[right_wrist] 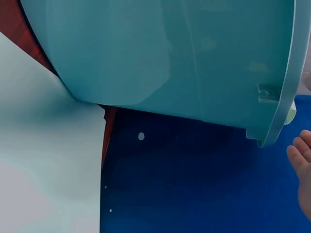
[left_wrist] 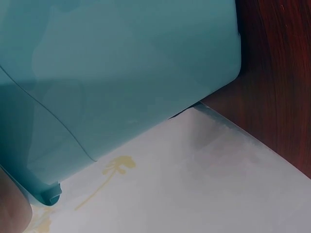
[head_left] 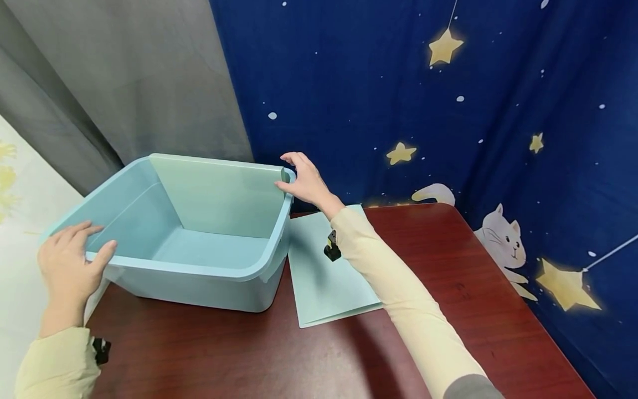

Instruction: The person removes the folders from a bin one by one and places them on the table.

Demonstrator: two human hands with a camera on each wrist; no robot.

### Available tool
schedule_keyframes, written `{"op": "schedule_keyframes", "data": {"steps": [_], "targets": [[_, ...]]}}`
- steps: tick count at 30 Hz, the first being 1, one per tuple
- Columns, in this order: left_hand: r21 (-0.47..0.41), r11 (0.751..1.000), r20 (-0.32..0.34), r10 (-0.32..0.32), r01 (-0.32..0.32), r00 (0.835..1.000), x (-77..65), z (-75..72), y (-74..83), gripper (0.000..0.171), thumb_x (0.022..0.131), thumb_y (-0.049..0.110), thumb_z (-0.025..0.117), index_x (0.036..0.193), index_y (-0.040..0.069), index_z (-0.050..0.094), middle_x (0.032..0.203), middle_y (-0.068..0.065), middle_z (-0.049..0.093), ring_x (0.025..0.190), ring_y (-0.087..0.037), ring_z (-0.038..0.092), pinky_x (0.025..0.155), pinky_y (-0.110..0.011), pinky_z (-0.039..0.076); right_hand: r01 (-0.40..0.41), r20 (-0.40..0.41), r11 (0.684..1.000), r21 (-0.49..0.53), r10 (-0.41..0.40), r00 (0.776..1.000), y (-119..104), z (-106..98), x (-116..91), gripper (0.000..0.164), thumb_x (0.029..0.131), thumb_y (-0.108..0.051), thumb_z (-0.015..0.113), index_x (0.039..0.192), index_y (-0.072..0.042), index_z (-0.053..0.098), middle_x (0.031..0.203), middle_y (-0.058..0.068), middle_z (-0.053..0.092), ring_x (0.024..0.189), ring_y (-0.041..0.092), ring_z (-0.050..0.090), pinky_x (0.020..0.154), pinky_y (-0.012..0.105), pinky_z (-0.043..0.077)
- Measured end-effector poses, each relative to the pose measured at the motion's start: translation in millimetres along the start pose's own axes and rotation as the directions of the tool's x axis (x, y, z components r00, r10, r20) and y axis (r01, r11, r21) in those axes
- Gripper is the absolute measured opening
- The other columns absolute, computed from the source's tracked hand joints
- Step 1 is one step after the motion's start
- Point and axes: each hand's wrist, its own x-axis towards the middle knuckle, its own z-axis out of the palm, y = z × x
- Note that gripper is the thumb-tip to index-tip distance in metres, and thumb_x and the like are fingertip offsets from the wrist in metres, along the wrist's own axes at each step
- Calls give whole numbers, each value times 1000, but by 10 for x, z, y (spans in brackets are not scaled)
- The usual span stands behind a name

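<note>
A light blue plastic bin [head_left: 199, 288] sits at the left of the table. Inside it, a pale green folder [head_left: 224, 194] stands on edge along the back wall. My left hand [head_left: 70, 263] holds the bin's near left corner, fingers over the rim and thumb towards the front; in the left wrist view only a bit of that hand [left_wrist: 12, 206] shows beside the rim. My right hand [head_left: 309, 180] is at the far right corner, thumb and fingers spread near the folder's upper end. Its fingers [right_wrist: 299, 150] appear beyond the rim in the right wrist view.
Another pale green folder [head_left: 329, 277] lies flat on the dark red wooden table [head_left: 224, 354], right of the bin and partly under my right forearm. Behind hang a grey curtain [head_left: 149, 72] and a blue star-patterned curtain [head_left: 349, 100]. A white patterned surface [head_left: 30, 183] borders the left.
</note>
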Motion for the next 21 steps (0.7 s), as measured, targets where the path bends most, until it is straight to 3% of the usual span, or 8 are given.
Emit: {"op": "schedule_keyframes", "data": {"steps": [10, 16, 21], "targets": [[-60, 998, -25, 21, -22, 999, 18, 12, -14, 63, 80, 51, 51, 103, -7, 62, 116, -28, 55, 112, -46, 43, 99, -51, 25, -16, 50, 999, -31, 18, 999, -16, 74, 131, 55, 77, -20, 70, 125, -3, 47, 123, 13, 49, 113, 22, 45, 95, 26, 37], [-22, 1000, -17, 10, -11, 1000, -5, 4, -4, 68, 82, 54, 47, 104, -9, 60, 117, -29, 53, 113, -46, 42, 102, -51, 23, -4, 126, 995, -101, 16, 992, -92, 106, 193, 59, 78, -21, 70, 129, -6, 44, 128, 10, 46, 117, 22, 42, 97, 28, 34], [-1, 1000, -18, 14, -14, 1000, 2, 23, -5, 69, 82, 55, 45, 103, -9, 60, 118, -28, 54, 112, -47, 42, 100, -54, 24, -39, 184, 989, -140, 64, 981, -140, 135, 221, 63, 81, -22, 68, 136, -11, 38, 134, 7, 40, 122, 21, 36, 99, 30, 32]]}}
